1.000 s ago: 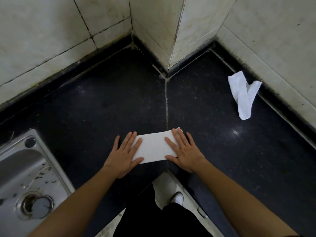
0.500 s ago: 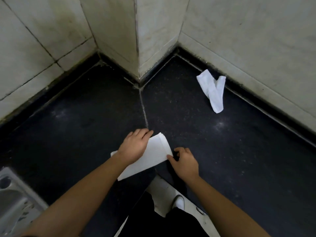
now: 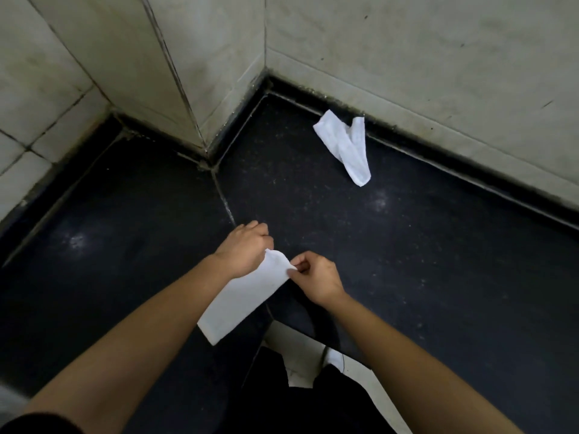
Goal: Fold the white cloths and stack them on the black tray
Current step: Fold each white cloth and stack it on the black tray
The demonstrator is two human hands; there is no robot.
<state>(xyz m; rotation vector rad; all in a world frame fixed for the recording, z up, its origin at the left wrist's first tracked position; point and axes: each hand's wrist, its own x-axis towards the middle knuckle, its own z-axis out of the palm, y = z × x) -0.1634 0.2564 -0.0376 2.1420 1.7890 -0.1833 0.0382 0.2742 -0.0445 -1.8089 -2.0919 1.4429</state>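
We have lifted the folded cloth (image 3: 244, 299) off the dark table (image 3: 407, 261) near its front edge, where a second ago it lay flat under both palms. Now our left hand (image 3: 242, 252) and right hand (image 3: 316, 277) each pinch its far end, so it hangs toward us, likely ready for another fold. The crumpled cloth (image 3: 346, 145) stays untouched by the back wall. No black tray shows in view.

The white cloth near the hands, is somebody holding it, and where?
Yes. Both hands hold the folded white cloth at its far end: left hand and right hand pinch its corners.
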